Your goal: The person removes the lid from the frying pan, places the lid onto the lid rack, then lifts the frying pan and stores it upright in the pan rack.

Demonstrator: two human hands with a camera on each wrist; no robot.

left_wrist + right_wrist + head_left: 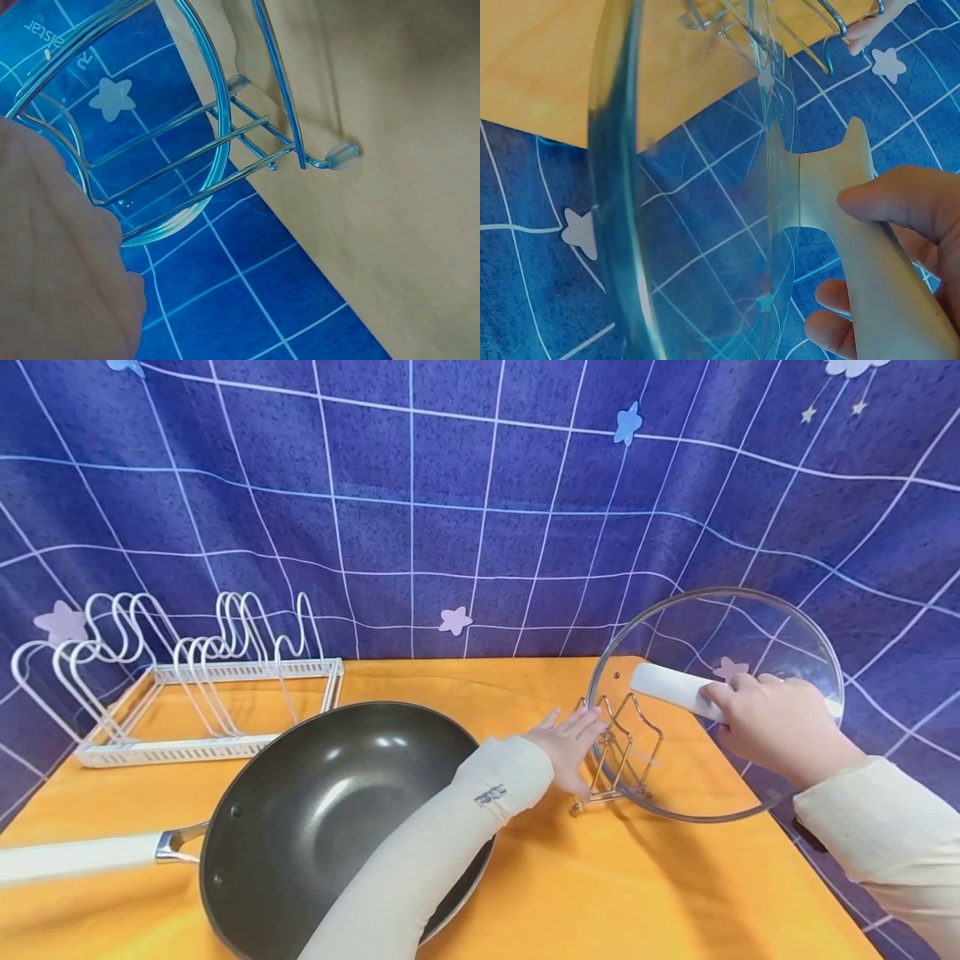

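By its white handle (pixel 667 687), my right hand (pixel 780 722) holds a round glass lid (pixel 686 760) upright at the right; thumb and fingers wrap the handle in the right wrist view. The lid's near edge stands among the wires of a small metal lid rack (pixel 615 794). Whether it bears on the rack's base I cannot tell. My left hand (pixel 572 747) is at the rack's left side, fingers extended against its wires. In the left wrist view, the palm (pixel 60 255) covers part of the rack and the rim (pixel 223 135) passes between its wires.
A dark wok (pixel 360 802) with a pale handle (pixel 82 857) lies under my left forearm. Behind it at the left stands a white rack (pixel 180 748) with tall looped dividers. A blue gridded cloth (pixel 450 460) rises behind the orange table cover (pixel 525 893).
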